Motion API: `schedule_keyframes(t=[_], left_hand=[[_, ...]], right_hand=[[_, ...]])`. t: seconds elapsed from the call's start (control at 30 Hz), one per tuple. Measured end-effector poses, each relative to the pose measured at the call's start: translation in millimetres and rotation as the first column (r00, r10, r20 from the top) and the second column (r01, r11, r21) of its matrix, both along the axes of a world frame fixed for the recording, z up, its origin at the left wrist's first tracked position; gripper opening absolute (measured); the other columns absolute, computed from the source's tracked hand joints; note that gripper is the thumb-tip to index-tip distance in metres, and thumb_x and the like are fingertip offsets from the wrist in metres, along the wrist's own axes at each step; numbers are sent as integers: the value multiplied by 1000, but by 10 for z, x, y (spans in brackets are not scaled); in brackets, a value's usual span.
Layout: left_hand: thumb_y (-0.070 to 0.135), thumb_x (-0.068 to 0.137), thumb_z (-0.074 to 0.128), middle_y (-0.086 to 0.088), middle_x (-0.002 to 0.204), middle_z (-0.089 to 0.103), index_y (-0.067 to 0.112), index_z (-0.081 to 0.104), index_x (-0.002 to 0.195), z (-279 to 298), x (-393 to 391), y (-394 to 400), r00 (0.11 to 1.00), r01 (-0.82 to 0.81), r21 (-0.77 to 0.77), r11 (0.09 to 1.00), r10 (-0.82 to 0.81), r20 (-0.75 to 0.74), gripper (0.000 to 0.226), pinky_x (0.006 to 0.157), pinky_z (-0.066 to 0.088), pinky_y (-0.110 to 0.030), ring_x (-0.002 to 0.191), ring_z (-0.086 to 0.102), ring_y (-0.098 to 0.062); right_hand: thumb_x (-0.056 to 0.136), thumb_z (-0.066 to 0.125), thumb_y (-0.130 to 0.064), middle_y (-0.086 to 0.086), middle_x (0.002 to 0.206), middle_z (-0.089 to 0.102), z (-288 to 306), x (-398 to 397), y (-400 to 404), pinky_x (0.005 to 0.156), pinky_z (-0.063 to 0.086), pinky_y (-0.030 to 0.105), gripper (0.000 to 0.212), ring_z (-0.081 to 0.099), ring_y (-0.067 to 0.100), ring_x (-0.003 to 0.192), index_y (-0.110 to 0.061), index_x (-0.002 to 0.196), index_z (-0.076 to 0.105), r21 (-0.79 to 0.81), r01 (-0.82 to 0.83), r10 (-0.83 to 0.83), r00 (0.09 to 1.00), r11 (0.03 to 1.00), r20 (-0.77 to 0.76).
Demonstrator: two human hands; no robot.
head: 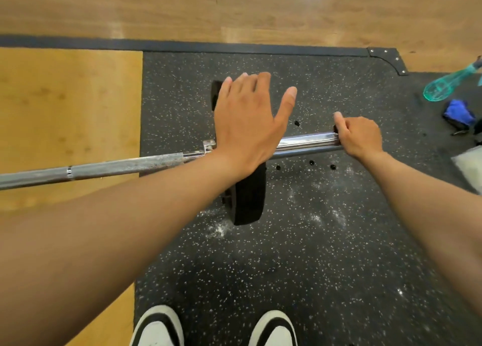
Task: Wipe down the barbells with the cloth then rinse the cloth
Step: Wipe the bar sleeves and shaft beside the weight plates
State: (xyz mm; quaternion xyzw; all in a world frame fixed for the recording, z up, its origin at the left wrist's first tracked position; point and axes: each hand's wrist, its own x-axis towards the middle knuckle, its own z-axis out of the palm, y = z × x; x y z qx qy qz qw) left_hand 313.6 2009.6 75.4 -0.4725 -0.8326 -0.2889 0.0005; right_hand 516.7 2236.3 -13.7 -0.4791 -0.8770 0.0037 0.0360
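Note:
A steel barbell (117,167) lies across the floor from the left edge to the middle right, with one black weight plate (247,199) on its sleeve. My left hand (247,121) hovers spread and flat over the plate, fingers straight, holding nothing. My right hand (358,138) grips the outer end of the chrome sleeve (307,142), fingers curled round it. A blue cloth (459,112) lies bunched on the mat at the far right, apart from both hands.
A green spray bottle (443,84) lies on the speckled black rubber mat (313,241) beside the cloth. Wooden platform (65,111) sits to the left, wood floor beyond. Chalk dust marks the mat. My two white-and-black shoes (214,327) stand at the bottom.

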Motion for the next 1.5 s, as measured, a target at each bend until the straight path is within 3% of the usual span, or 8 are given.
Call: schedule_keyframes(t=[0.3,0.53,0.63,0.73,0.93,1.07,1.27,1.5], left_hand=[[52,105,36,0,118,69,13,61,122,9,-101,7,990,-53,180,982,28,140,50,119,28,-39,115,60,-20],[56,107,29,2,121,60,20,54,127,-127,-584,-225,886,-161,200,966,52,460,48,98,44,-39,113,52,-15],[55,108,25,-2,124,60,17,53,128,-491,-1053,-557,916,-278,-51,959,280,287,52,96,45,-39,113,51,-19],[53,109,24,-10,129,59,11,53,130,-863,-1273,-855,979,-164,-283,945,191,69,55,94,43,-41,117,52,-28],[65,104,8,-17,150,48,12,42,149,-1095,-1249,-997,963,25,-631,776,151,223,77,112,38,-51,138,41,-35],[65,103,5,-16,145,54,14,45,147,-1052,-1252,-983,966,32,-649,760,142,214,78,109,40,-50,134,46,-35],[71,101,4,-10,113,69,17,62,122,-1112,-1151,-1058,990,-95,-552,828,138,37,82,89,52,-46,105,62,-29],[70,103,8,-11,114,70,15,60,124,-1126,-1096,-1079,988,-124,-535,836,157,17,79,83,51,-45,103,62,-31]], right_hand=[[108,23,-38,8,69,56,13,-742,-870,62,40,46,47,48,32,65,-16,74,47,-39,-479,476,877,877,-59],[106,16,-38,20,59,53,46,-416,-514,69,49,50,69,51,39,59,1,65,55,19,-102,102,994,995,41],[108,18,-38,14,56,50,-5,-611,-706,63,46,46,69,48,35,53,-3,59,51,38,-211,210,978,977,15],[108,16,-39,7,60,51,-68,-739,-875,58,37,41,63,46,31,54,-9,67,54,6,-366,366,931,931,7],[106,14,-41,15,60,52,48,-435,-506,61,45,45,65,49,35,57,-5,65,50,-79,-231,238,968,970,84],[109,8,-44,21,66,56,181,-596,-595,79,47,48,78,55,38,69,0,64,54,-185,-89,129,968,979,217],[109,4,-52,18,92,65,79,-1232,-1100,79,41,40,81,62,35,89,-4,88,66,-510,-309,408,908,803,93],[110,10,-48,28,90,67,245,-668,-803,75,43,44,74,62,40,82,-3,72,54,-358,-161,241,952,920,190]])
